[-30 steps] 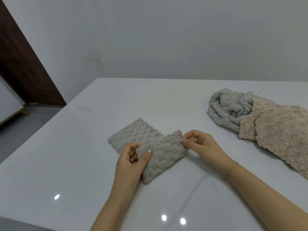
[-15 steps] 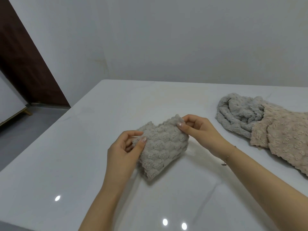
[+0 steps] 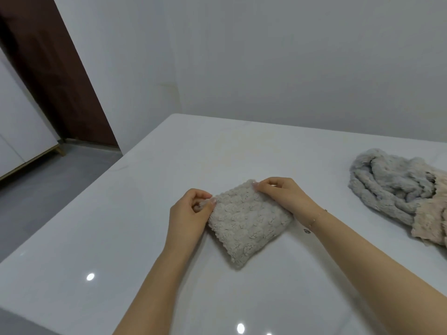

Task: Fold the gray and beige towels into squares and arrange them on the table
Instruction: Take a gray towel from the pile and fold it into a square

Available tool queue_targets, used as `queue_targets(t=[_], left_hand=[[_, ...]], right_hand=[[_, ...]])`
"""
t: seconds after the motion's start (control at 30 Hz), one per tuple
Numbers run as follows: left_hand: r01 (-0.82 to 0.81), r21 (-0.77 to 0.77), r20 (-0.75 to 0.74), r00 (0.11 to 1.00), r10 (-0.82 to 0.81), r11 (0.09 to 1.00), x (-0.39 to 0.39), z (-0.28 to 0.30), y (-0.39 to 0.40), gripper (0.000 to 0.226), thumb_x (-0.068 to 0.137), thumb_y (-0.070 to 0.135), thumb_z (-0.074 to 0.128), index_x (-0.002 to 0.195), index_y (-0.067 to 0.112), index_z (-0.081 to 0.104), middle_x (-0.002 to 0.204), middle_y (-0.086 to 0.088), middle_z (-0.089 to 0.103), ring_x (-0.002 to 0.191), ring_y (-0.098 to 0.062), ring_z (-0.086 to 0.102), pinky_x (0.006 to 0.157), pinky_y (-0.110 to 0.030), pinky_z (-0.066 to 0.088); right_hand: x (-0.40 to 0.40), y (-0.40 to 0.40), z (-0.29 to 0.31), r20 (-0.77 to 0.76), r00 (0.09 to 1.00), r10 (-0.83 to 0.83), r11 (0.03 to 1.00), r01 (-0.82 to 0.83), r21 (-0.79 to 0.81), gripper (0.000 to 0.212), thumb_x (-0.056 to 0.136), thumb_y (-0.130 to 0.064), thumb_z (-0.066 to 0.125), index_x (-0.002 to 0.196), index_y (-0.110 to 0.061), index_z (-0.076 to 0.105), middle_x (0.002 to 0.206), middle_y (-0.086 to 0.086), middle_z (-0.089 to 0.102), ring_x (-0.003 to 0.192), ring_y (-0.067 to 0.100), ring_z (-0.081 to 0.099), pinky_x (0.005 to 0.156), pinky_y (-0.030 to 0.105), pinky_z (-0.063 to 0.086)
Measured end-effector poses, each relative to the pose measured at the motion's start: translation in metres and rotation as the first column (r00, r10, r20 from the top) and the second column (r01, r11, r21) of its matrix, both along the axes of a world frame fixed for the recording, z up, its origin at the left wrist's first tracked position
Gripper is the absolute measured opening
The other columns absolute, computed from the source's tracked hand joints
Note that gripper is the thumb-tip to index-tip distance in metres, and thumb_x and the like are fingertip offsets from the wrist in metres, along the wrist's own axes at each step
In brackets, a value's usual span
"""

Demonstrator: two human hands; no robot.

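Note:
A pale beige-grey bobbled towel [image 3: 246,223] lies folded into a small square on the white table [image 3: 121,238], turned like a diamond. My left hand [image 3: 191,213] pinches its left corner. My right hand [image 3: 278,192] pinches its far corner, with the wrist resting along its right edge. At the right edge of the table a crumpled grey towel [image 3: 387,182] lies in a heap, and a pinkish-beige towel [image 3: 433,223] overlaps its right side and runs out of view.
The table's left edge [image 3: 79,201] drops to a grey floor. A white wall [image 3: 266,68] stands behind the table, with a dark brown door [image 3: 55,76] and a white cabinet [image 3: 17,131] at the far left.
Both hands have carried the near half of the towel up and over the far half, so the long strip is now a compact square. The view has tilted up and left.

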State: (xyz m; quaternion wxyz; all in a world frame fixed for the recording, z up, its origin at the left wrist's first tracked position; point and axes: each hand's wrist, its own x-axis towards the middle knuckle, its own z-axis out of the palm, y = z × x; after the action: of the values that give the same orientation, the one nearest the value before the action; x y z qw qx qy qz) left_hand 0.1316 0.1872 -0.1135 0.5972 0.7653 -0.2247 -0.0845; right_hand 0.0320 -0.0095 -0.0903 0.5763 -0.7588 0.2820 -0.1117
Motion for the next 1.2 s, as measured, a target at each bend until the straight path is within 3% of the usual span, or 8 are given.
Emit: queue_targets(t=[0.37, 0.63, 0.77, 0.87, 0.93, 1.03, 1.13, 1.2], left_hand=[[-0.047, 0.096, 0.152, 0.988, 0.032, 0.994, 0.009, -0.016, -0.007, 0.009, 0.087, 0.025, 0.067, 0.094, 0.02, 0.065, 0.088, 0.012, 0.067, 0.081, 0.001, 0.06, 0.072, -0.014, 0.045], [-0.082, -0.153, -0.176, 0.983, 0.054, 0.985, 0.013, -0.007, -0.001, 0.033, 0.103, 0.034, 0.034, 0.105, 0.016, 0.061, 0.094, 0.001, 0.074, 0.084, -0.007, 0.066, 0.074, -0.017, 0.046], [-0.044, -0.071, -0.098, 0.995, 0.037, 0.996, 0.006, -0.007, 0.0, 0.02, 0.1, 0.033, 0.044, 0.105, 0.024, 0.061, 0.099, 0.008, 0.072, 0.096, -0.004, 0.063, 0.086, -0.021, 0.046], [0.002, -0.02, 0.13, 0.992, 0.001, 1.0, -0.008, 0.0, 0.0, 0.017, 0.097, 0.028, 0.05, 0.11, 0.027, 0.061, 0.113, 0.015, 0.063, 0.107, 0.003, 0.055, 0.091, -0.012, 0.041], [0.155, 0.072, 0.232, 0.958, -0.167, 0.985, -0.02, 0.011, -0.008, 0.023, 0.097, 0.028, 0.049, 0.117, 0.03, 0.061, 0.122, 0.017, 0.059, 0.114, 0.004, 0.051, 0.097, -0.015, 0.039], [0.282, 0.469, 0.298, 0.841, -0.451, 0.837, -0.033, 0.017, -0.028, 0.038, 0.102, 0.035, 0.032, 0.133, 0.024, 0.051, 0.142, 0.01, 0.046, 0.134, -0.007, 0.036, 0.112, -0.029, 0.024], [0.209, 0.736, 0.242, 0.808, -0.538, 0.644, -0.034, 0.002, -0.037, 0.052, 0.103, 0.041, 0.014, 0.152, 0.024, 0.016, 0.16, 0.007, 0.006, 0.147, -0.009, -0.002, 0.119, -0.036, -0.004], [0.181, 0.771, 0.233, 0.811, -0.536, 0.61, -0.034, -0.007, -0.038, 0.053, 0.102, 0.044, 0.01, 0.152, 0.029, 0.002, 0.16, 0.01, -0.008, 0.145, -0.005, -0.014, 0.118, -0.035, -0.012]], right_hand=[[-0.003, 0.004, -0.022, 0.139, 0.988, -0.068, 0.993, 0.08, -0.082, 0.018, 0.085, -0.021, 0.07, 0.1, -0.014, 0.065, 0.053, -0.008, 0.058, 0.047, 0.003, 0.052, 0.052, 0.014, 0.041], [-0.003, 0.005, -0.025, 0.155, 0.983, -0.093, 0.985, 0.114, -0.131, 0.02, 0.083, -0.023, 0.072, 0.1, -0.013, 0.065, 0.059, -0.006, 0.063, 0.057, 0.007, 0.055, 0.063, 0.023, 0.044], [-0.001, 0.005, -0.025, 0.149, 0.984, -0.098, 0.981, 0.12, -0.15, 0.02, 0.082, -0.023, 0.073, 0.099, -0.014, 0.065, 0.058, -0.008, 0.062, 0.054, 0.003, 0.055, 0.06, 0.017, 0.043], [-0.002, 0.006, -0.024, 0.14, 0.985, -0.101, 0.979, 0.123, -0.16, 0.021, 0.083, -0.023, 0.072, 0.1, -0.014, 0.065, 0.058, -0.008, 0.062, 0.052, 0.0, 0.054, 0.058, 0.013, 0.042], [-0.002, 0.006, -0.02, 0.113, 0.989, -0.091, 0.982, 0.108, -0.154, 0.021, 0.083, -0.024, 0.072, 0.101, -0.015, 0.065, 0.054, -0.01, 0.059, 0.048, -0.001, 0.052, 0.054, 0.012, 0.041], [-0.005, 0.003, -0.009, 0.052, 0.998, -0.036, 0.996, 0.04, -0.085, 0.026, 0.085, -0.027, 0.069, 0.108, -0.016, 0.063, 0.062, -0.009, 0.063, 0.054, 0.003, 0.057, 0.051, 0.012, 0.044], [-0.016, -0.003, -0.001, 0.008, 1.0, 0.027, 0.997, -0.027, 0.076, 0.033, 0.089, -0.035, 0.064, 0.119, -0.024, 0.058, 0.1, 0.004, 0.071, 0.086, 0.017, 0.07, 0.08, 0.028, 0.056], [-0.031, -0.006, 0.0, -0.003, 0.997, 0.079, 0.991, -0.078, 0.11, 0.035, 0.088, -0.036, 0.063, 0.122, -0.028, 0.057, 0.103, 0.006, 0.072, 0.094, 0.021, 0.069, 0.089, 0.036, 0.052]])
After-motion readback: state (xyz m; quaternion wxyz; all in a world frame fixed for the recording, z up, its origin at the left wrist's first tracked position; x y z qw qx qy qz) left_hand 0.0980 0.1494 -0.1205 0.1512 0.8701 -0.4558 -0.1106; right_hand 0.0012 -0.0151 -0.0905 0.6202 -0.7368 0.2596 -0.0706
